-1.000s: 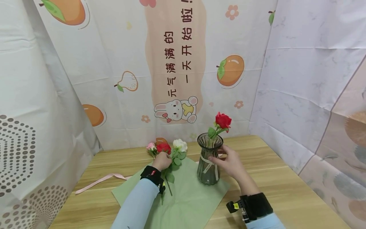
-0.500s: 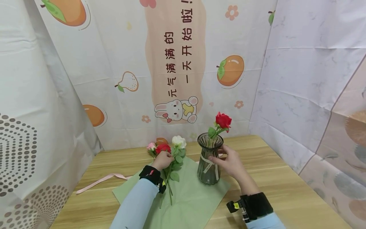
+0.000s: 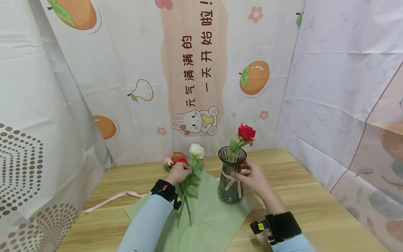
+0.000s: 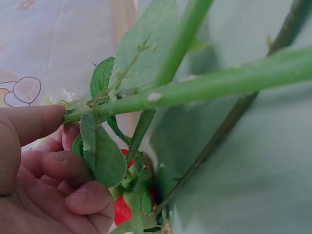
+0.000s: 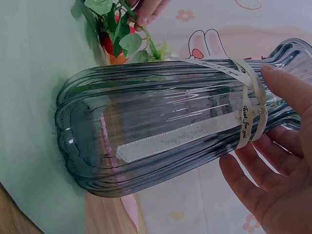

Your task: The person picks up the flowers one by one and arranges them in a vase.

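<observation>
My left hand pinches the green stem of a white rose between thumb and fingers, and the bloom leans up at the back. Just behind that hand a red rose and a pink rose lie together, partly hidden by it. My right hand grips a grey ribbed glass vase from the right, thumb and fingers around its upper part. The vase stands upright, with a printed ribbon tied at its neck. One red rose rises out of the vase mouth.
Green wrapping paper lies under the vase and the loose stems on the wooden table. A pink ribbon trails to the left of it. A printed cloth hangs behind the table's back edge.
My left hand has lifted the white rose slightly and brought it a little to the left, its stem separating from the other flowers. The right hand and vase stay put.
</observation>
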Action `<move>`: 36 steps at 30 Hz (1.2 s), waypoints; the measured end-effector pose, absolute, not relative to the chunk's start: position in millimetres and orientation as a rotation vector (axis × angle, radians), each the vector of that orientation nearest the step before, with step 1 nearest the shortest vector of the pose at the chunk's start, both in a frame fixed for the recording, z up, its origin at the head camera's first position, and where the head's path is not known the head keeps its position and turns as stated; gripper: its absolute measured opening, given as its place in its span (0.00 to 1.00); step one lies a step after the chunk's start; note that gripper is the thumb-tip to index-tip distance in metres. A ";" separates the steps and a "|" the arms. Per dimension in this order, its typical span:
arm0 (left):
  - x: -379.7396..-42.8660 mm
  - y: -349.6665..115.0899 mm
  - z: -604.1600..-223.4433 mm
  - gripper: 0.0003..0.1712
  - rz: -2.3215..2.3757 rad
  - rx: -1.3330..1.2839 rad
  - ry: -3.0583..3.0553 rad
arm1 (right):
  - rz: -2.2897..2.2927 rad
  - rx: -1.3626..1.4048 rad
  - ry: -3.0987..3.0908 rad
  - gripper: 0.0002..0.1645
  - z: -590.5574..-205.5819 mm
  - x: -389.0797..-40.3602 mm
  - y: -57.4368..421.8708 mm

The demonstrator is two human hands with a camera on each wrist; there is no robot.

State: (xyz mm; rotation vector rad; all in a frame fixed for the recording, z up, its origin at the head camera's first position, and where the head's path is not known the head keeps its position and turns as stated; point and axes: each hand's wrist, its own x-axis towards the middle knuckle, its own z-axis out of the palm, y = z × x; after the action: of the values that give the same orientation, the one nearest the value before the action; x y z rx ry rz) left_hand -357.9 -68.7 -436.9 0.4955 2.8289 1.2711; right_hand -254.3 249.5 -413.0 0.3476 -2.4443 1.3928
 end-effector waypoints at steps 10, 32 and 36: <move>-358.1 -72.5 -427.8 0.27 1.223 0.508 2.856 | 1.402 0.345 -2.449 0.34 -413.4 -254.2 250.2; -353.2 -73.1 -427.0 0.28 0.846 0.405 3.044 | 1.386 0.337 -2.454 0.34 -412.5 -254.2 250.1; -354.1 -72.9 -427.6 0.22 0.963 0.445 3.066 | 1.391 0.327 -2.466 0.34 -413.5 -255.2 250.3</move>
State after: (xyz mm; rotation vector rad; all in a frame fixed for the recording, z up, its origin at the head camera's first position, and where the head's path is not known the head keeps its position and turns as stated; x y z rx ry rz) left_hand -354.1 -72.9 -427.6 0.4452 3.0662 0.9625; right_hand -255.2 250.3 -413.5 0.3268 -2.4657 1.3909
